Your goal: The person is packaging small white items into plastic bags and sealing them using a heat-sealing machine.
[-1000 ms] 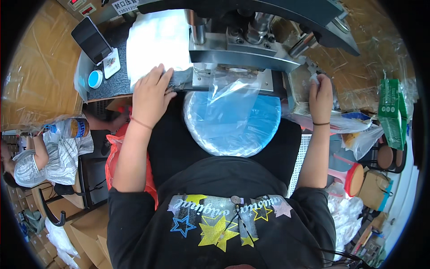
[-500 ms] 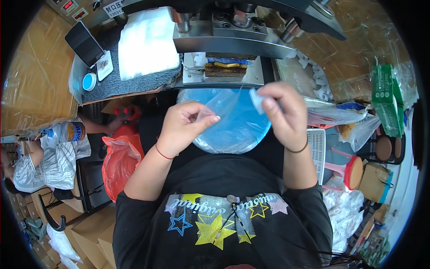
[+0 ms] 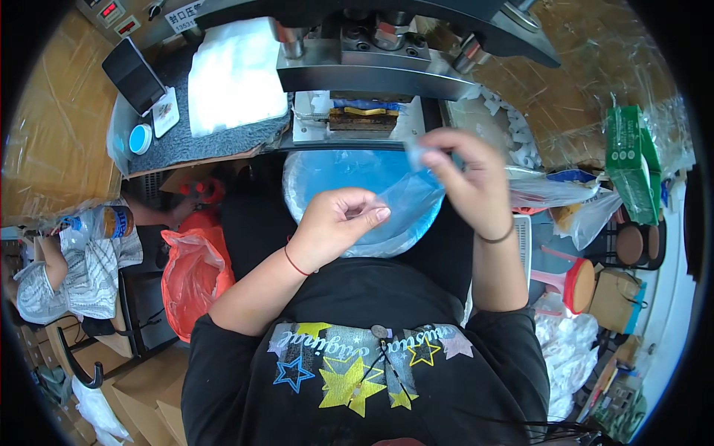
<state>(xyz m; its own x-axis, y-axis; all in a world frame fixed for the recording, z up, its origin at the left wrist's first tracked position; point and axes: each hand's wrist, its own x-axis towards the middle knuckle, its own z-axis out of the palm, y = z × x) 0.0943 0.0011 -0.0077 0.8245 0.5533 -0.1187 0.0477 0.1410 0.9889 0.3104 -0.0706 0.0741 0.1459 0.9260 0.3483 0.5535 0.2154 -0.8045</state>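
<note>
My left hand [image 3: 343, 223] pinches the lower end of a clear plastic bag [image 3: 413, 195], thumb against fingers. The thin film slants up from there toward the right. My right hand [image 3: 472, 178] is closed on a small pale piece [image 3: 418, 154], blurred by motion; I cannot tell its kind, or whether it touches the bag. Below both hands is a round blue tub [image 3: 316, 175] with clear plastic about its rim. Just beyond it stands a metal press [image 3: 364, 78], with a brown and blue die block [image 3: 363, 119] on its plate.
White sheets [image 3: 236, 82], a phone on a stand [image 3: 134, 76] and a small round jar [image 3: 140, 139] lie on the grey mat at left. A red plastic bag [image 3: 195, 282] hangs near my left arm. A green box [image 3: 632, 163] and a stool [image 3: 579, 286] stand at right.
My left hand has shifted right and slightly down with the bag's end. My right hand has moved a little left and up with the pale piece. The view has shifted slightly.
</note>
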